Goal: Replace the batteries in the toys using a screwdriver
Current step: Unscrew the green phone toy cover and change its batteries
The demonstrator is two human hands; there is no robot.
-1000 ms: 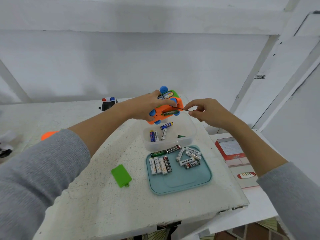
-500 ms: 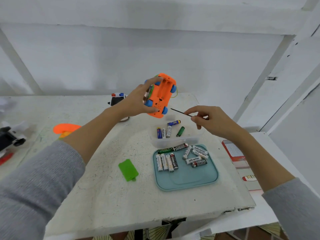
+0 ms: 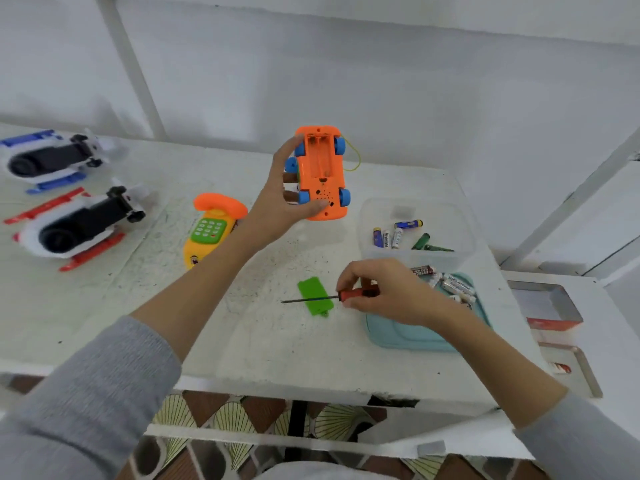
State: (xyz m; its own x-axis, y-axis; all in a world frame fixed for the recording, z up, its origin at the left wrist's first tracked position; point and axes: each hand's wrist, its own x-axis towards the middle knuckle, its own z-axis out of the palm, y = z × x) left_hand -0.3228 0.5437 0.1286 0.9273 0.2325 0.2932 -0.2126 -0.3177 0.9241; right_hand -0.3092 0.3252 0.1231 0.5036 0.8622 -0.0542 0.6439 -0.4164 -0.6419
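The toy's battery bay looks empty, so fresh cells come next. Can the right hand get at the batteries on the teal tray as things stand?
Probably not yet: the right hand hovers right beside the teal tray, batteries uncovered, but its fingers grip the screwdriver.

Two helicopter toys (image 3: pixel 65 195), two phone toys (image 3: pixel 320 171), one screwdriver (image 3: pixel 332 296), one green cover (image 3: pixel 313 295), two hands (image 3: pixel 384 292).

A smooth orange plastic toy car with blue wheels (image 3: pixel 321 174), a dark metal-shafted screwdriver with a glossy red plastic handle (image 3: pixel 332 296) and a flat green plastic battery cover (image 3: pixel 313 295) stand out against the rough, pitted white-painted tabletop (image 3: pixel 138 306). Nearby sits a translucent frosted plastic tub (image 3: pixel 417 233); grey knitted cloth sleeves (image 3: pixel 86 393) look matt.
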